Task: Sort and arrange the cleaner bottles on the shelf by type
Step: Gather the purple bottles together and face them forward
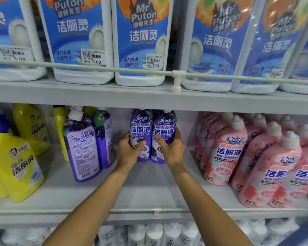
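**Both hands on purple bottles, middle shelf**

Fingers (pixel 140 145) of my left hand (pixel 129 150) clamp the left purple bottle (pixel 141 128); my right hand (pixel 172 150) clamps the right purple bottle (pixel 164 127). Both stand upright, touching, deep on the shelf (pixel 149 190). Yellow bottles (pixel 16 166) stand left, pink bottles (pixel 226 153) right.

Two hands (pixel 127 150) (pixel 171 148) around purple bottles (pixel 152 135)

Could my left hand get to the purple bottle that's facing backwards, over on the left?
Probably yes. The left hand grips a front-facing purple bottle, so it must let go first; the shelf in front of the backwards bottle looks bare.
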Motion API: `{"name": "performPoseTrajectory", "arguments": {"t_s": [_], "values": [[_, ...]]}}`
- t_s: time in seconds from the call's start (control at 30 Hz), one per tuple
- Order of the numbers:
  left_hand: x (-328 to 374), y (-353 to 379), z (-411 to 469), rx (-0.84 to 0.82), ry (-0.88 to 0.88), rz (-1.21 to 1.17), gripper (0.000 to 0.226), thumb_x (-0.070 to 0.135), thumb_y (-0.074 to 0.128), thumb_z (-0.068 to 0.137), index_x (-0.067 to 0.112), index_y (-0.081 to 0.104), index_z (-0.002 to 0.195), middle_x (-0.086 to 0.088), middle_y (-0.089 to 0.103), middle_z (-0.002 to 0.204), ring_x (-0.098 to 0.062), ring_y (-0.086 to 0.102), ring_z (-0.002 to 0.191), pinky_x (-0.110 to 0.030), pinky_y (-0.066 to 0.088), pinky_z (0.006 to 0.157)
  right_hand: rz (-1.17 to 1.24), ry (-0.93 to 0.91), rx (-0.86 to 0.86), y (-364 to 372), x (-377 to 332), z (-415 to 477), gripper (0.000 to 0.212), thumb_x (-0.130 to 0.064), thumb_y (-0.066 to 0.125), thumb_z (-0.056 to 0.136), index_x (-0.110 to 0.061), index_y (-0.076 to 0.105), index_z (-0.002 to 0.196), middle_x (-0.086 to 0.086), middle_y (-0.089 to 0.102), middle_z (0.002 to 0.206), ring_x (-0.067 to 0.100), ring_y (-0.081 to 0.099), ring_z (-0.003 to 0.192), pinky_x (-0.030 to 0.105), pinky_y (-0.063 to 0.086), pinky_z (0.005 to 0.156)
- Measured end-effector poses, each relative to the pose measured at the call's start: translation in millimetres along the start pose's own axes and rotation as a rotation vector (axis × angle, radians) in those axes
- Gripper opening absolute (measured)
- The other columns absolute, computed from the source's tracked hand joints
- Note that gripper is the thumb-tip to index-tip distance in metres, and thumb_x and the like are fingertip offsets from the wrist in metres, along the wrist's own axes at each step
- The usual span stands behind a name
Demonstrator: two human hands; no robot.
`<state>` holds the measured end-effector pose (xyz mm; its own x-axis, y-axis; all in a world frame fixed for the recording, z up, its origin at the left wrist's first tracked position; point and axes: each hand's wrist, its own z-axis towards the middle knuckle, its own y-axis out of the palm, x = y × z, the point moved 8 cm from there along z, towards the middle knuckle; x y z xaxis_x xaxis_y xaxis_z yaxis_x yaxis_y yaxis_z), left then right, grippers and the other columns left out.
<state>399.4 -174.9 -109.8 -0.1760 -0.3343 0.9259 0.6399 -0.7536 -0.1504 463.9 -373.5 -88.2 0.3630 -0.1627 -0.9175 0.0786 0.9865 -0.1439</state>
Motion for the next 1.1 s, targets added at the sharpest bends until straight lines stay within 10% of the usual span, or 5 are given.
{"name": "performPoseTrajectory", "arguments": {"t_s": [0.17,0.4,0.87,1.1], "values": [[-6,2,2,0.002,-0.011,0.009,0.044,0.019,0.085,0.081,0.011,0.066,0.121,0.005,0.074,0.103,0.002,0.070,0.082,-0.009,0.054,0.062,0.004,-0.003,-0.049,1,-1,1,0.061,-0.020,0.085,0.084,-0.009,0.056,0.137,-0.002,0.070,0.107,-0.018,0.063,0.074,0.002,0.048,0.059],[-5,-1,-2,0.035,-0.009,0.039,0.047,0.029,0.088,0.079,0.015,0.066,0.118,0.007,0.073,0.103,0.001,0.070,0.081,-0.010,0.053,0.060,0.028,0.044,-0.171,-1,22,-10,0.061,-0.021,0.085,0.085,-0.015,0.055,0.138,-0.001,0.073,0.118,0.006,0.074,0.098,0.012,0.057,0.071],[7,-10,-31,-0.141,-0.160,-0.108,0.034,0.039,0.043,0.108,0.016,0.061,0.126,0.009,0.071,0.106,0.010,0.069,0.081,-0.006,0.049,0.061,0.087,0.166,-0.214,-13,22,-28,0.037,-0.040,0.050,0.107,-0.014,0.064,0.129,-0.009,0.075,0.110,-0.005,0.072,0.087,0.009,0.053,0.070],[6,-58,-70,-0.009,-0.182,-0.258,0.056,0.027,0.067,0.097,0.010,0.050,0.148,0.004,0.058,0.137,-0.010,0.055,0.128,-0.006,0.042,0.088,0.161,0.231,-0.213,-35,11,-66,0.030,-0.050,0.038,0.108,-0.042,0.067,0.105,-0.027,0.072,0.103,-0.013,0.066,0.097,0.010,0.048,0.087]]}}
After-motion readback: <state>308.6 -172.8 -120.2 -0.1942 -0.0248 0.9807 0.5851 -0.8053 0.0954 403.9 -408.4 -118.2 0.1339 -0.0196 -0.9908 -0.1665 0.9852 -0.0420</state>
